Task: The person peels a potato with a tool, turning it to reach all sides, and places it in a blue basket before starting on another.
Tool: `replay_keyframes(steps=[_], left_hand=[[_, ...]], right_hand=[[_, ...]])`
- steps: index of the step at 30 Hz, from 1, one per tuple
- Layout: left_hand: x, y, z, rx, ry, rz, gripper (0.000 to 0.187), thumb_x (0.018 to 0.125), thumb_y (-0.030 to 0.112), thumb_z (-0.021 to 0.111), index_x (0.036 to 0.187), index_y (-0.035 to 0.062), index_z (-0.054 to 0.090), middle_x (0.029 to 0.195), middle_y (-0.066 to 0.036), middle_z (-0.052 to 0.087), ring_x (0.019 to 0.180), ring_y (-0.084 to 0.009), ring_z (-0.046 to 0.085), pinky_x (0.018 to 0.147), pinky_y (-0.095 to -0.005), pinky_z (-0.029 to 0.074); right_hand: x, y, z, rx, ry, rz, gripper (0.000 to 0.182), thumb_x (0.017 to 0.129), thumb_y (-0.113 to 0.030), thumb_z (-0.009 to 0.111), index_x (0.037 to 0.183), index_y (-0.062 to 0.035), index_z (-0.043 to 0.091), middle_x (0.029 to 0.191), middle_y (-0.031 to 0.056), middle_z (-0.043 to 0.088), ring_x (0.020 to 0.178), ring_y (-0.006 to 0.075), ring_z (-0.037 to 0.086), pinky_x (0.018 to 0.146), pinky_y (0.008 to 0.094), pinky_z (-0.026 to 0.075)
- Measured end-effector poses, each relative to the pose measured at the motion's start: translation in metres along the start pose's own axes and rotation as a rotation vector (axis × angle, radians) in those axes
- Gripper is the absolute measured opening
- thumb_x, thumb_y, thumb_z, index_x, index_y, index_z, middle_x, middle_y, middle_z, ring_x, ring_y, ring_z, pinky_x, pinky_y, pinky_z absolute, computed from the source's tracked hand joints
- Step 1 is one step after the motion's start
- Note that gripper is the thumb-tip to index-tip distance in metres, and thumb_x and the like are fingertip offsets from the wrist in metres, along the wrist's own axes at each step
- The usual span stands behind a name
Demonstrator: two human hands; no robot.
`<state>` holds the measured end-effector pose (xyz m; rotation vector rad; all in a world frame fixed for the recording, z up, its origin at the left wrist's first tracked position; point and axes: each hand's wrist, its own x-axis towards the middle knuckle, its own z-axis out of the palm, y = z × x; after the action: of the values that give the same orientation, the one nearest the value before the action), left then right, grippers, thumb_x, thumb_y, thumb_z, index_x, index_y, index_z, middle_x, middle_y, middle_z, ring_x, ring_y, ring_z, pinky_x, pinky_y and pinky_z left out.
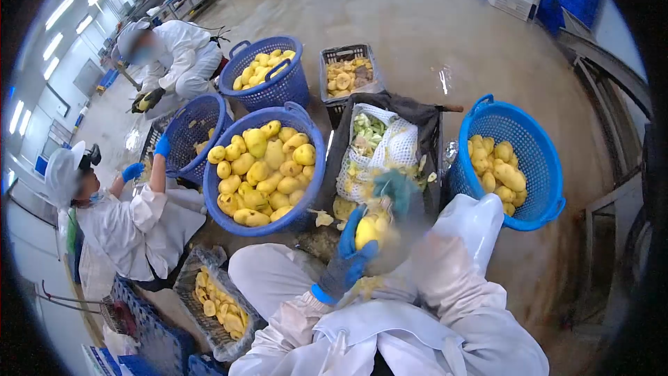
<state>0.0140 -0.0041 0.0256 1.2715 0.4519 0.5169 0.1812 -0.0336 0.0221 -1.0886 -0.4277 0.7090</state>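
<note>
My left hand (346, 256), in a blue glove, is closed around a yellow potato-like piece of produce (369, 230) above my lap. Just beyond it, my right hand (395, 189) in a green glove is smeared by motion; whether it holds a tool I cannot make out. Under the right hand stands a dark-lined crate (431, 160) with white netting (396, 143) and green and pale scraps (367, 131). To its left, a blue-purple basket (316, 188) is heaped with similar yellow produce (268, 167). A bright blue basket (543, 157) on the right holds more, partly filled.
Two co-workers in white sit at left, one with blue gloves (161, 145). Near them are a nearly bare basket (182, 122) and another full one (299, 83). Crates of cut pieces stand at the back (346, 76) and lower left (221, 299). A metal frame (605, 63) borders the right.
</note>
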Motion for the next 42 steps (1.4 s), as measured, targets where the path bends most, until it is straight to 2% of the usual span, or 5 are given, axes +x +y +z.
replay_keyframes(steps=[13,15,18,20,42], left_hand=[[0.0,0.015,-0.002,0.505,0.148,0.353,0.084,0.076,0.01,0.064,0.146,-0.0015,0.018,0.128,-0.015,0.048,0.117,-0.0267,0.048,0.102,-0.0373,0.037],[0.003,0.004,-0.007,0.259,0.083,0.215,0.082,0.077,0.01,0.065,0.146,0.0013,0.022,0.128,-0.014,0.048,0.116,-0.0262,0.05,0.098,-0.0376,0.041],[0.001,0.013,-0.007,-0.498,-0.008,-0.134,0.06,0.087,0.023,0.061,0.14,0.0083,0.037,0.127,-0.011,0.052,0.114,-0.0253,0.053,0.089,-0.0386,0.048],[-0.004,0.015,-0.009,-0.908,0.019,-0.337,0.051,0.091,0.031,0.056,0.136,0.0099,0.042,0.125,-0.01,0.054,0.112,-0.0258,0.055,0.086,-0.0387,0.05],[0.012,0.006,0.005,-1.031,0.141,-0.36,0.037,0.09,0.024,0.059,0.121,0.0067,0.05,0.116,-0.01,0.057,0.101,-0.022,0.057,0.084,-0.0339,0.049]], right_hand=[[-0.004,-0.005,0.008,0.168,0.028,0.063,0.034,0.097,-0.034,0.051,0.092,-0.0014,0.062,0.077,0.0081,0.064,0.068,0.0172,0.062,0.066,0.0313,0.049],[0.009,0.005,0.003,-0.315,-0.08,-0.516,0.038,0.098,-0.035,0.047,0.093,-0.0008,0.062,0.076,0.0076,0.063,0.069,0.0163,0.061,0.067,0.0314,0.049],[0.013,-0.008,-0.012,0.027,0.116,-0.019,0.038,0.099,-0.034,0.044,0.096,-0.0009,0.062,0.077,0.007,0.063,0.071,0.0157,0.061,0.067,0.0301,0.05],[-0.012,-0.021,0.006,-0.192,-0.017,-0.186,0.038,0.1,-0.034,0.043,0.095,-0.0015,0.062,0.078,0.0062,0.063,0.072,0.015,0.061,0.065,0.0287,0.05],[-0.008,-0.007,-0.001,-0.227,-0.02,-0.371,0.03,0.099,-0.021,0.039,0.095,-0.0014,0.062,0.084,0.0079,0.063,0.075,0.0164,0.062,0.071,0.0292,0.05]])
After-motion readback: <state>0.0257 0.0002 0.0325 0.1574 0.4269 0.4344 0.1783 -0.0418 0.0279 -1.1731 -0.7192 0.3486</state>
